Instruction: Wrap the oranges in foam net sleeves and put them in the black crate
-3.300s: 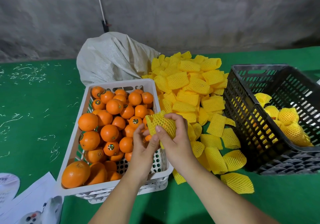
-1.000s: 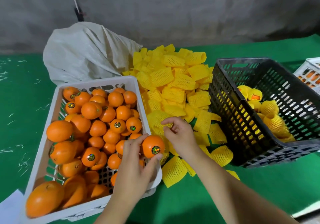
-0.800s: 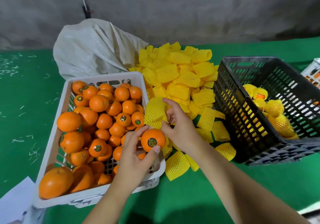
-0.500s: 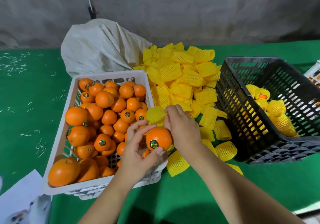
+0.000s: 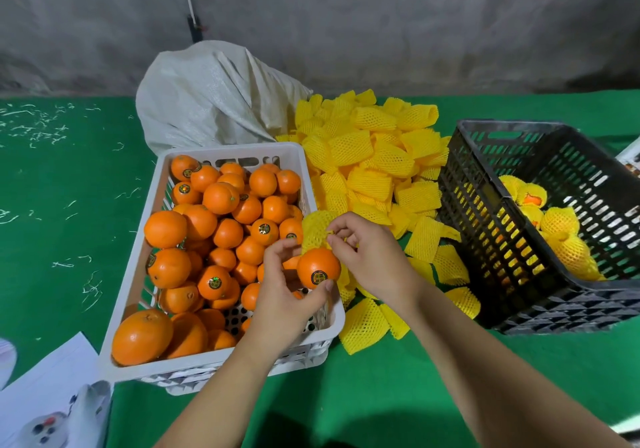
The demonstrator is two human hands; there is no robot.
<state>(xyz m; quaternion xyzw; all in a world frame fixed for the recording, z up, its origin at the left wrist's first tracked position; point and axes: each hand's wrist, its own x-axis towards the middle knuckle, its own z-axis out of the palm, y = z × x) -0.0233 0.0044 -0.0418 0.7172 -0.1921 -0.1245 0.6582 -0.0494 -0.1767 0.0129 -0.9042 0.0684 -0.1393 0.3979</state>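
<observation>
Hands at the white crate's right rim, orange meeting sleeve.

Left hand [image 5: 282, 295] grips an orange [image 5: 318, 267] between thumb and curled fingers, just above the white crate [image 5: 138, 274] of loose oranges. Right hand [image 5: 370, 257] pinches the mouth of a yellow sleeve [image 5: 317, 228], which touches the top of the orange. More sleeves lie in a heap [image 5: 374, 167] on the green worktop [image 5: 62, 205], between the white crate and the black crate [image 5: 485, 226]. Wrapped oranges [image 5: 561, 236] lie inside the black crate. A grey sack [image 5: 207, 101] sits behind the white crate.
</observation>
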